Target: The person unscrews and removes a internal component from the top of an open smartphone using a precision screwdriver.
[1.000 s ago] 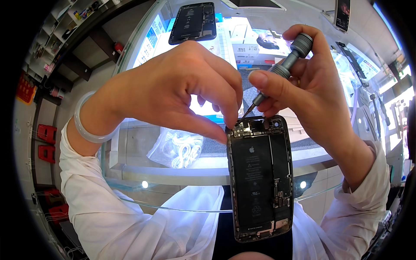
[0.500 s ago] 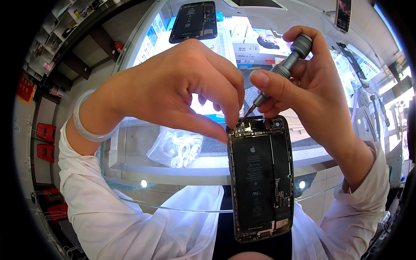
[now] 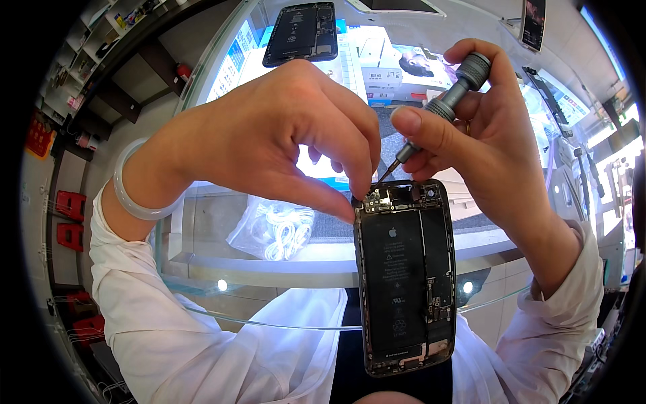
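The left hand (image 3: pixel 289 135) pinches the top-left corner of an opened phone (image 3: pixel 397 283) between thumb and forefinger, the phone lying mid-view across the counter's (image 3: pixel 296 275) near edge. Rightward, a grey screwdriver (image 3: pixel 441 108), its tip at the phone's top edge, sits in the right hand's (image 3: pixel 488 145) curled fingers.

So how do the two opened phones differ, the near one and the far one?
The near phone has the left hand at its top corner; the far phone lies untouched. The screwdriver slants to the near phone's top edge; no tool is at the far phone. Both are dark, their insides exposed.
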Demonstrator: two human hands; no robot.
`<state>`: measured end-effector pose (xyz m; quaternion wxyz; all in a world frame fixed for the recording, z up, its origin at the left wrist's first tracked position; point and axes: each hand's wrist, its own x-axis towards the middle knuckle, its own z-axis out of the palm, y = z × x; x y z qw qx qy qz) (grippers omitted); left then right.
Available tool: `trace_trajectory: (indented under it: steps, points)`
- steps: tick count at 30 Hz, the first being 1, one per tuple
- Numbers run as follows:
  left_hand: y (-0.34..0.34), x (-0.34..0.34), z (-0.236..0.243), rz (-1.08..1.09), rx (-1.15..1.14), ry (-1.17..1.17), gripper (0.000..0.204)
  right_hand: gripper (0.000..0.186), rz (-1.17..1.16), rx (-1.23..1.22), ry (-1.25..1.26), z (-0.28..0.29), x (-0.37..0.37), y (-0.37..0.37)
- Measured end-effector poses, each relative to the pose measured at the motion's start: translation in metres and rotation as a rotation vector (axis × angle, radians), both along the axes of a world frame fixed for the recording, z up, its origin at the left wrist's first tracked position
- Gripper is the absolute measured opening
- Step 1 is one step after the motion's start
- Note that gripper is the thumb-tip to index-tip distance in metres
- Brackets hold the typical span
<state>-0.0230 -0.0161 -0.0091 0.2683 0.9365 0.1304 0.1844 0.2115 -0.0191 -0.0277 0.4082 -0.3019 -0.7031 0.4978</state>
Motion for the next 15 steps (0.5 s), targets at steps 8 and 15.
trace_trajectory:
  steps: [8, 15]
  points:
    - [0.0, 0.002, -0.001, -0.007, 0.01, -0.024, 0.019, 0.065, 0.051, 0.109, 0.17, -0.007, 0.001, -0.003]
    - [0.001, 0.002, -0.002, -0.012, 0.007, -0.029, 0.02, 0.066, 0.052, 0.166, 0.141, -0.009, 0.001, -0.002]
